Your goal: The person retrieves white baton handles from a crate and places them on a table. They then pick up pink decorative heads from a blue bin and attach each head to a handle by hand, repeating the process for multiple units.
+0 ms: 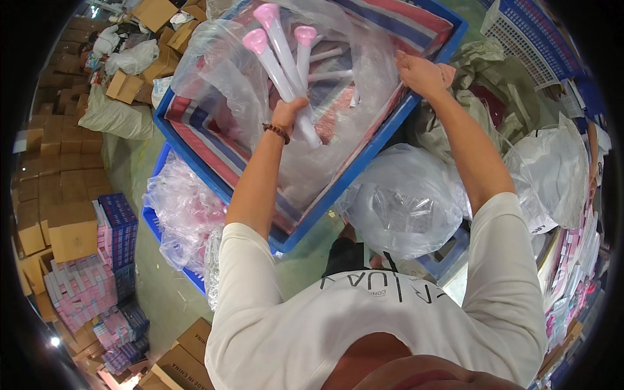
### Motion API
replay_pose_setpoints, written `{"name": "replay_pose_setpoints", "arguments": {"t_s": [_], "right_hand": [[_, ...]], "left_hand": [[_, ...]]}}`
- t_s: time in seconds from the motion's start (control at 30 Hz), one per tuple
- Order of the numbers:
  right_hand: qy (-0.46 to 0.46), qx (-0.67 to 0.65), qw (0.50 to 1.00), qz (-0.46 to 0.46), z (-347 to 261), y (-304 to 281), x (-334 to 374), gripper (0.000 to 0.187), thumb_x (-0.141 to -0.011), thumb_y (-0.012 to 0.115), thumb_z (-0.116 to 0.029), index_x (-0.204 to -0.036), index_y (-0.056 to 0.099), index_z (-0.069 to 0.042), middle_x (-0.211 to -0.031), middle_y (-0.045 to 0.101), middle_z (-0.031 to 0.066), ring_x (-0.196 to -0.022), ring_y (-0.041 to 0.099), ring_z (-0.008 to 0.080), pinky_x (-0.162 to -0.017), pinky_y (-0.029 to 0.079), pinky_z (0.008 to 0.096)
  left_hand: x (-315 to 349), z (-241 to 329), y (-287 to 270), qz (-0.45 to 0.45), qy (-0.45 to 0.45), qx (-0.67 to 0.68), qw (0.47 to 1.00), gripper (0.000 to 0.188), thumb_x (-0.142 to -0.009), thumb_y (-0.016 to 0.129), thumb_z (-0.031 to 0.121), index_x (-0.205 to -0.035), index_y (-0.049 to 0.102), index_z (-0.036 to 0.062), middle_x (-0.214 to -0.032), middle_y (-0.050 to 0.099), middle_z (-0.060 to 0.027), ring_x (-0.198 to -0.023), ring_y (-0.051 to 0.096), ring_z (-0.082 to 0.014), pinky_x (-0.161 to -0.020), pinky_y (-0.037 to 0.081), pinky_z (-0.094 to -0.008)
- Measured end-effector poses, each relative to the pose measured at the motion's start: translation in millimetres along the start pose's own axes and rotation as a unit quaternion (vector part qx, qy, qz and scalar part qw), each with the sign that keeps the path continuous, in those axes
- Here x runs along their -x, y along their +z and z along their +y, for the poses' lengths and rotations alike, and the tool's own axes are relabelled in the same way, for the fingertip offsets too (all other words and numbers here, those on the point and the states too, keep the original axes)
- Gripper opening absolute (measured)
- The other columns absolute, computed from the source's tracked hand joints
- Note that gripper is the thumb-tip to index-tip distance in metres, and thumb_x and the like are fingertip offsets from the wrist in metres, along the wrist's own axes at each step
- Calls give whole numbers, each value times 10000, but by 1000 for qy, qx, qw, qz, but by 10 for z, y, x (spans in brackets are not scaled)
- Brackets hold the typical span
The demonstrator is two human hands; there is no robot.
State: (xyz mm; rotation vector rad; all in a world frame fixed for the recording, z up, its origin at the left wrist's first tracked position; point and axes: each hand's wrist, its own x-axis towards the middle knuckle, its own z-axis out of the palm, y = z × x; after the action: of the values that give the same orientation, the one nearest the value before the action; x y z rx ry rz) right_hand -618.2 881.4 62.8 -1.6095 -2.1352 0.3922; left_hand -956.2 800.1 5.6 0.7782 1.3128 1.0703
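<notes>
Left hand: I see it (289,114) clamped around a bunch of three white tubes (279,55) with flared pink heads; the heads fan out away from the person, the plain ends stick out below the fist.
Right hand: it sits (421,73) at the crate's right side, fingers curled; from my end I cannot tell whether they pinch the lining or merely rest on it.
Bunch: held over the open blue crate (312,212), inside its outline as I look down.
Gathered so far: three pink heads in one grip, by my count.
Outside the grip: more white tubes (330,76) lie in the crate beyond the bunch, so I judge the gathering only partly done.
Crate lining: a red, white and blue striped sheet (413,23), with a crumpled clear bag (221,58) spread open inside.
Beside the crate: a blue basket (151,218) heaped with clear wrapping (185,208) on the left, a big clear sack (403,195) on the right.
Far left: stacked brown cartons (71,231).
</notes>
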Motion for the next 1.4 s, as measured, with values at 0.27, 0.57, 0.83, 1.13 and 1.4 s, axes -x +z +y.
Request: {"name": "replay_pose_setpoints", "arguments": {"t_s": [0.27, 0.57, 0.83, 1.13, 1.4], "right_hand": [[34, 41, 999, 8, -128, 45, 80, 351, -905, 459, -388, -796, 661, -122, -730, 648, 157, -683, 625, 385, -615, 493, 460], [46, 23, 999, -18, -178, -6, -11, 213, -868, 565, -241, -688, 604, -133, -498, 550, 3, -491, 570, 208, -524, 395, 350], [8, 51, 999, -2, -82, 55, -80, 256, -821, 599, -202, -590, 513, -136, -486, 505, 21, -455, 493, 235, -532, 354, 357], [-10, 61, 998, -12, -118, 25, -110, 296, -859, 591, -257, -596, 571, -124, -489, 504, 53, -463, 502, 243, -525, 358, 368], [10, 32, 999, -22, -84, 33, -108, 242, -797, 619, -244, -592, 567, -127, -504, 519, 63, -479, 515, 263, -530, 368, 383]], "left_hand": [[-561, -695, 207, 42, -118, -125, 984, 476, -677, 728, 234, -1010, 605, -83, -848, 635, -160, -701, 622, -265, -634, 498, -392], [-1919, -1558, 704, -58, -128, -81, 987, 487, -686, 727, 231, -1032, 603, -88, -860, 646, -154, -719, 639, -255, -636, 513, -378], [-2640, -2359, 967, -92, -116, -140, 979, 431, -715, 704, 244, -1041, 644, -32, -969, 656, -144, -846, 638, -235, -725, 502, -358], [-2574, -2276, 1354, -184, -67, -351, 916, 626, -577, 703, 395, -1066, 659, 8, -1029, 663, -219, -961, 640, -342, -837, 504, -389], [-2733, -2371, 1281, -217, -100, -273, 932, 613, -594, 704, 388, -1064, 658, -4, -995, 668, -209, -928, 648, -308, -807, 495, -376]]}}
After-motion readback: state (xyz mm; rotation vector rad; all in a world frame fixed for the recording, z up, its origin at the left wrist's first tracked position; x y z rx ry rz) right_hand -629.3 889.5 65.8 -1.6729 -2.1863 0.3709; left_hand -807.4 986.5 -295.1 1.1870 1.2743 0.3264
